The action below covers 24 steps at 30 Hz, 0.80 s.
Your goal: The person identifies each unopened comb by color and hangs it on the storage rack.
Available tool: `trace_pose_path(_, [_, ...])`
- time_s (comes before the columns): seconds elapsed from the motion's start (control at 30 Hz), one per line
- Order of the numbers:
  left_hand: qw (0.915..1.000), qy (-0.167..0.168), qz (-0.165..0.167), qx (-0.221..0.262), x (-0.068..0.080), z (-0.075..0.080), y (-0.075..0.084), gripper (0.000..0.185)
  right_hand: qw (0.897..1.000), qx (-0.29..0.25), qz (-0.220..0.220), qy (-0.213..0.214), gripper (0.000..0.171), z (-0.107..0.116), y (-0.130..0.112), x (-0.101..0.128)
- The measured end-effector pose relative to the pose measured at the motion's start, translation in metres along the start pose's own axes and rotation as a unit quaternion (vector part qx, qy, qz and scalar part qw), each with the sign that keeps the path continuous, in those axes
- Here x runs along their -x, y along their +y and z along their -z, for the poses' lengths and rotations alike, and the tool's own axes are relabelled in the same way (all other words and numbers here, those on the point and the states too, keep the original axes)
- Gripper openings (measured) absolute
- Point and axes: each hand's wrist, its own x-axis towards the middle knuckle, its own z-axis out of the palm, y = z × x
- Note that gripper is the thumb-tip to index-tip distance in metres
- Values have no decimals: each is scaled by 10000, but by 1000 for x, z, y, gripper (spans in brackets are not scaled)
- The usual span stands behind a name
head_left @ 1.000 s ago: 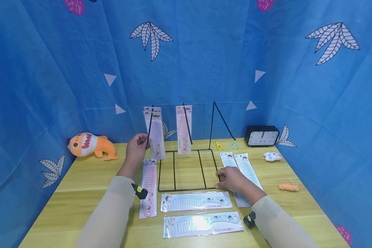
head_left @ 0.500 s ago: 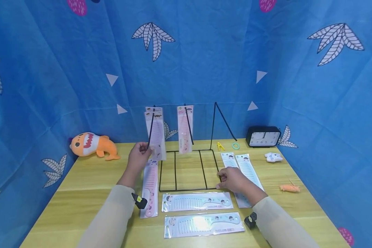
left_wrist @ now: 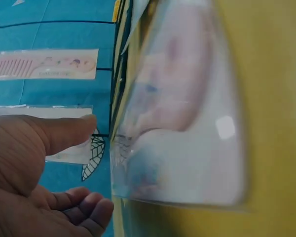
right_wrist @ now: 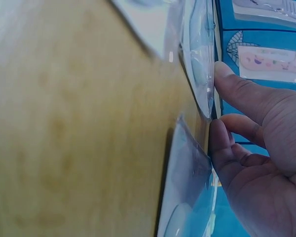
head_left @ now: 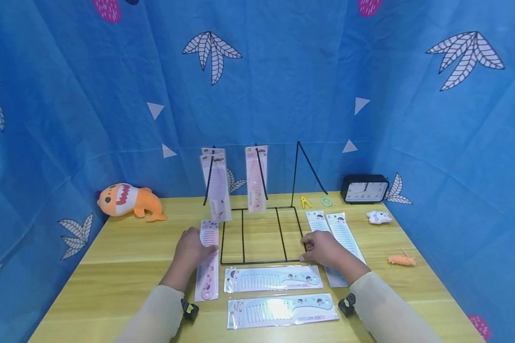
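My left hand (head_left: 191, 250) is over the left edge of a packaged pink comb (head_left: 207, 281) lying upright-wise on the table. In the left wrist view its thumb and fingers are apart, beside the blurred comb package (left_wrist: 207, 158). My right hand (head_left: 324, 247) holds the right front corner of a black wire display rack (head_left: 262, 261), fingers curled at the bar. Two packaged purple combs (head_left: 216, 183) hang on the rack's left hook and a packaged pink comb (head_left: 255, 178) on its middle hook. The right hook (head_left: 312, 167) bears nothing.
Two packaged blue combs (head_left: 273, 279) lie crosswise before the rack; two more packages (head_left: 345, 233) lie by my right hand. Around stand an orange plush shark (head_left: 130, 201), a black clock (head_left: 364, 188), a white figure (head_left: 378, 217) and a small orange item (head_left: 401, 259).
My left hand has let go of the front hanging purple comb and moved down and toward me to the pink comb on the table. The right hand has stayed at the rack's corner.
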Motion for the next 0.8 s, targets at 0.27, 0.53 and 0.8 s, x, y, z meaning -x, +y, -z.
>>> trace_pose_path(0.27, [9994,-9,37,-339,9,-7,-7,84,10000,1,14,32,58,-1,2,-2])
trace_pose_path(0.53, [9994,-58,297,-192,13,-3,-12,79,9999,-58,106,52,58,-2,5,-3])
trace_pose_path(0.8, [9971,-136,435,-617,11,23,-30,79,10000,-51,39,38,58,-2,4,-2])
